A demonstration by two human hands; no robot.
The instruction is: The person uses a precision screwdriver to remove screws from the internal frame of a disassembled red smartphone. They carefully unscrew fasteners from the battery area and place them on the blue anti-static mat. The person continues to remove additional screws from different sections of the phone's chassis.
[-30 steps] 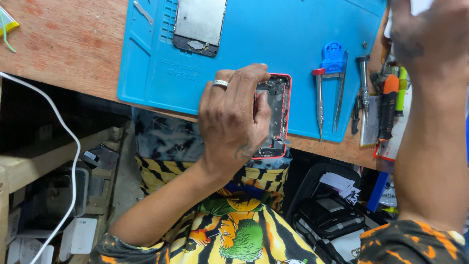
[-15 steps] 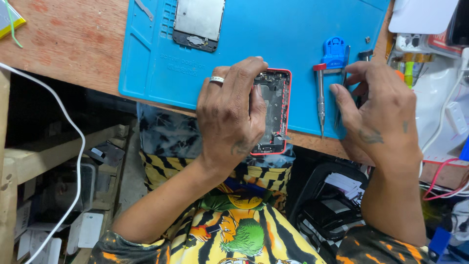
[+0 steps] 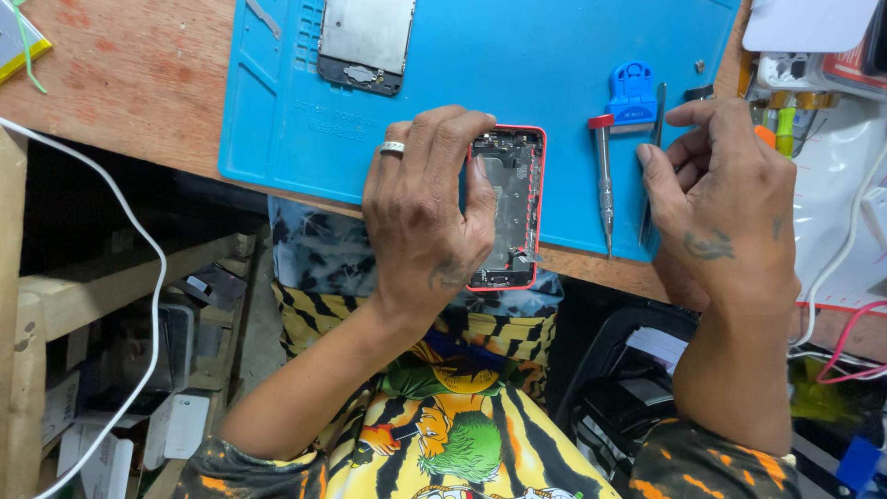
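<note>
**Opened phone held at the bench edge as a hand closes on the tools**

A person's left hand (image 3: 430, 217) clamps an opened phone shell (image 3: 511, 208) with a pink-red rim against the near edge of the blue work mat (image 3: 517, 55), thumb and fingers wrapped over its left side. The shell's lower end juts past both the mat and the wooden workbench (image 3: 129, 83), over the person's lap. Its screen is off: the inside shows dark grey metal, small parts packed at the top and a connector block at the bottom.

The right hand (image 3: 716, 199) hovers at the mat's near right corner, fingers curled and pinching toward a thin dark tool (image 3: 650, 162); whether it already grips the tool cannot be told. Just left of it lies a screwdriver (image 3: 603, 185) with a red cap, tip toward the near edge, and beyond it a small blue plastic tool (image 3: 633, 92). A detached metal plate (image 3: 363, 42) lies at the mat's far edge.

The risk appears to lie in the overhang: should the left hand's grip loosen, the shell could tip off the bench. The screwdriver, lying close to the edge, could roll off if nudged. Any loose screws inside the open shell could spill if it tilts.
</note>
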